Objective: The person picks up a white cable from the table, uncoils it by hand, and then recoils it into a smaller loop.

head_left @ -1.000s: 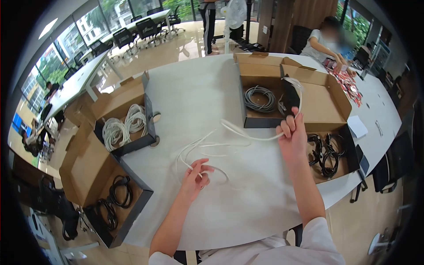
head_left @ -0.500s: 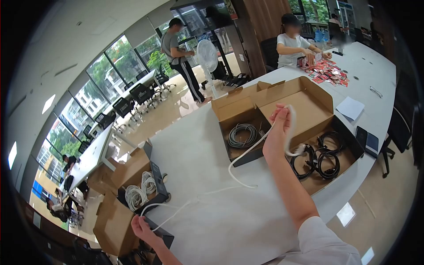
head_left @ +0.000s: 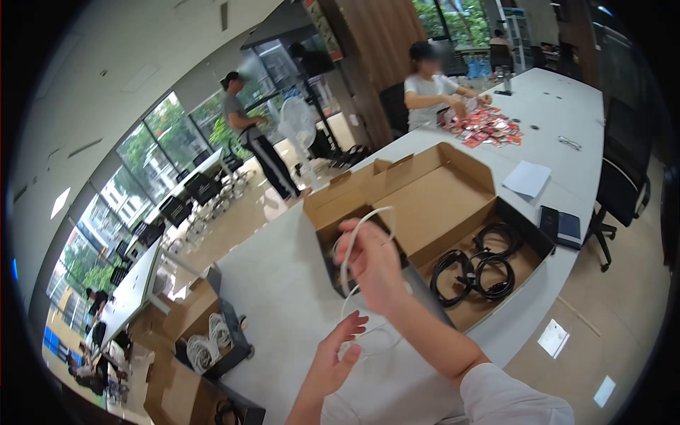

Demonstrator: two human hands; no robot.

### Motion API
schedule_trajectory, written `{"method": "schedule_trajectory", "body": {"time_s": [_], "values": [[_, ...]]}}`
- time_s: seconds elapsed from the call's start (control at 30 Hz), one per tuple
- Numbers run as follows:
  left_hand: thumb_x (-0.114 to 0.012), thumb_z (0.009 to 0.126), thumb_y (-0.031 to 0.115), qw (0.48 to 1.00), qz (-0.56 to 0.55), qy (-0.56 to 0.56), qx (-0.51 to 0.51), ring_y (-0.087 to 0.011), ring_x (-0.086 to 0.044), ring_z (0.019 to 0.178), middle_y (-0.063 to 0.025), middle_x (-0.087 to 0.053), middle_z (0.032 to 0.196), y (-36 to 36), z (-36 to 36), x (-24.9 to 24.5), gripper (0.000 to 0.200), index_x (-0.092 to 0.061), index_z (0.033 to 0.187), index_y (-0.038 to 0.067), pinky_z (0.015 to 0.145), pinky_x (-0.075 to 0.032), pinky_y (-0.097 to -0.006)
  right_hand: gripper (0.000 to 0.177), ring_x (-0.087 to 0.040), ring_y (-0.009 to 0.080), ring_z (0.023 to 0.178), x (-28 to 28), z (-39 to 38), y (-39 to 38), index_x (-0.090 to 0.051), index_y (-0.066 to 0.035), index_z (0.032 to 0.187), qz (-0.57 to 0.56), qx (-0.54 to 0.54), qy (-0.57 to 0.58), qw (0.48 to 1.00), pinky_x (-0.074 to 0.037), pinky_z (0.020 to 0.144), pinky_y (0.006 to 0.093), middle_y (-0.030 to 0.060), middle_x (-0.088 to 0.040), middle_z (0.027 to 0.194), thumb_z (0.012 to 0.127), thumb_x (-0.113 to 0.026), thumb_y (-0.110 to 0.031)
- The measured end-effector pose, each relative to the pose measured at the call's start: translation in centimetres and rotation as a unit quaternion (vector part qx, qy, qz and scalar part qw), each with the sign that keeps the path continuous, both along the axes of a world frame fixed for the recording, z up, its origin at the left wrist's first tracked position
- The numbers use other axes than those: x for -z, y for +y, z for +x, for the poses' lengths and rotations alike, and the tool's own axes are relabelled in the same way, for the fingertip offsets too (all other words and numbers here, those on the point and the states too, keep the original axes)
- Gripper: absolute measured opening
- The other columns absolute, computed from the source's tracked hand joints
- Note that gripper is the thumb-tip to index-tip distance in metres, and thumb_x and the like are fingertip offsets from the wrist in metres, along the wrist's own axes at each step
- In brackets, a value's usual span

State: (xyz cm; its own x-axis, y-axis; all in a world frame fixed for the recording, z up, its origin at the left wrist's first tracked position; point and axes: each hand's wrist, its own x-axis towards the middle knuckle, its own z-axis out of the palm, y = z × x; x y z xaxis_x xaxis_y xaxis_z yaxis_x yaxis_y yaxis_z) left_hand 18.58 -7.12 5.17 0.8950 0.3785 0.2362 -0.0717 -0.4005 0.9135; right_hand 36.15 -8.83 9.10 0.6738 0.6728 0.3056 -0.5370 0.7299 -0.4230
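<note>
A white cable (head_left: 345, 263) hangs in a loose loop from my right hand (head_left: 375, 265), whose fingers are closed on it above the table. Below and to the left is my left hand (head_left: 333, 358), its thumb and fingers apart, beside the lower part of the cable. More of the cable trails faintly over the white tabletop. Just beyond my right hand stands an open cardboard box (head_left: 329, 262), its contents mostly hidden by the hand. Beside it, a larger open box (head_left: 489, 312) contains coiled black cables (head_left: 471, 273).
At left, an open box (head_left: 234, 358) holds white cable coils (head_left: 207, 347); another box (head_left: 173, 397) has black cables. A notebook (head_left: 569, 225), a phone (head_left: 549, 223) and paper (head_left: 528, 178) lie at right. Across the table, a person handles red packets (head_left: 489, 127); another stands by a fan (head_left: 297, 127).
My left hand has moved right and opened near the cable. My right hand has come lower and left with the cable, now looped closer together. The view has shifted.
</note>
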Motion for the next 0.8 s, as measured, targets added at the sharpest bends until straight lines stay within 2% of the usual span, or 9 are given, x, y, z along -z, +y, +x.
{"method": "schedule_trajectory", "body": {"time_s": [0.1, 0.2, 0.23, 0.33, 0.37, 0.47, 0.57, 0.67, 0.8], "values": [[-0.047, 0.096, 0.025, 0.997, -0.065, -0.028, -0.018, -0.0205, -0.056, 0.11, -0.0118, -0.057, 0.123, 0.9, 2.7, 1.9, 0.046, -0.043, 0.132, -0.003, 0.094, -0.042, -0.0331, 0.027, -0.05, 0.0128, 0.064, -1.0, -1.2, -1.5, -0.055, -0.002, 0.102, -0.048, -0.065, -0.042, 0.996, -0.04, 0.06, 0.023, 0.0016, -0.051, 0.067, 0.1, -0.041, -0.025], [-0.05, 0.094, 0.018, 0.955, -0.29, -0.065, -0.002, -0.0185, -0.056, 0.11, -0.0116, -0.057, 0.123, 1.4, 4.1, 0.3, 0.042, -0.044, 0.13, -0.004, 0.094, -0.043, -0.0329, 0.028, -0.033, 0.0095, 0.054, -1.1, -1.3, -2.3, -0.051, -0.005, 0.093, -0.007, -0.102, -0.087, 0.991, -0.028, 0.052, 0.0229, -0.0025, -0.035, 0.059, 0.101, -0.039, -0.028], [-0.053, 0.092, 0.01, 0.958, -0.276, -0.055, 0.049, -0.0182, -0.056, 0.111, -0.011, -0.058, 0.121, 2.1, 4.7, 0.6, 0.042, -0.044, 0.131, -0.002, 0.093, -0.043, -0.0323, 0.029, -0.03, 0.0092, 0.052, -1.1, -1.3, -2.5, -0.051, -0.005, 0.091, 0.009, -0.108, -0.094, 0.99, -0.027, 0.051, 0.0232, -0.0027, -0.034, 0.058, 0.101, -0.039, -0.03], [-0.067, 0.081, 0.003, 0.992, 0.083, 0.028, 0.095, -0.019, -0.059, 0.103, -0.0112, -0.06, 0.115, 3.8, 6.2, 3.7, 0.044, -0.053, 0.122, 0.0, 0.088, -0.045, -0.0305, 0.035, -0.026, 0.009, 0.049, -1.4, -1.5, -3.0, -0.05, -0.006, 0.084, 0.022, -0.096, -0.127, 0.987, -0.025, 0.05, 0.0238, -0.0026, -0.032, 0.056, 0.102, -0.038, -0.033], [-0.071, 0.078, 0.004, 0.996, -0.035, 0.03, 0.074, -0.0191, -0.06, 0.101, -0.01, -0.063, 0.112, 4.1, 6.8, 6.4, 0.037, -0.06, 0.113, 0.001, 0.086, -0.045, -0.0319, 0.037, -0.025, 0.0091, 0.048, -1.4, -1.5, -3.1, -0.05, -0.006, 0.081, 0.018, -0.085, -0.14, 0.986, -0.024, 0.05, 0.024, -0.0025, -0.032, 0.056, 0.102, -0.038, -0.034], [-0.071, 0.082, 0.005, 0.991, 0.02, 0.044, 0.123, -0.0196, -0.053, 0.115, -0.0124, -0.059, 0.122, 4.9, 8.0, 9.5, 0.046, -0.055, 0.124, -0.002, 0.095, -0.043, -0.0336, 0.043, -0.028, 0.0104, 0.049, -1.2, -1.9, -2.8, -0.048, -0.005, 0.074, 0.029, -0.046, -0.124, 0.991, -0.025, 0.049, 0.0243, -0.0012, -0.033, 0.055, 0.102, -0.036, -0.036], [-0.067, 0.085, 0.004, 0.971, 0.033, 0.019, 0.237, -0.0194, -0.054, 0.113, -0.012, -0.06, 0.119, 3.8, 7.6, 6.3, 0.04, -0.056, 0.122, -0.002, 0.092, -0.045, -0.0314, 0.042, -0.045, 0.0154, 0.064, -1.3, -1.7, -2.8, -0.056, -0.001, 0.078, -0.002, -0.008, -0.147, 0.989, -0.037, 0.062, 0.0271, 0.0047, -0.046, 0.066, 0.099, -0.036, -0.031], [-0.064, 0.085, 0.001, 0.965, -0.209, 0.074, 0.143, -0.0208, -0.061, 0.103, -0.0125, -0.063, 0.113, 3.7, 6.4, 6.6, 0.034, -0.058, 0.118, -0.002, 0.084, -0.051, -0.0316, 0.039, -0.05, 0.0178, 0.078, -1.1, -1.9, -2.2, -0.061, 0.002, 0.09, -0.027, 0.038, -0.257, 0.965, -0.04, 0.075, 0.0297, 0.0085, -0.053, 0.081, 0.096, -0.035, -0.027], [-0.055, 0.091, 0.014, 0.923, -0.358, 0.066, 0.127, -0.0224, -0.066, 0.085, -0.0125, -0.065, 0.104, 3.8, 4.8, 5.0, 0.027, -0.059, 0.113, -0.001, 0.072, -0.056, -0.0348, 0.034, -0.052, 0.0168, 0.085, -0.9, -2.6, -1.9, -0.063, 0.001, 0.102, -0.025, 0.09, -0.384, 0.919, -0.042, 0.083, 0.0295, 0.0092, -0.057, 0.097, 0.097, -0.036, -0.018]]}}
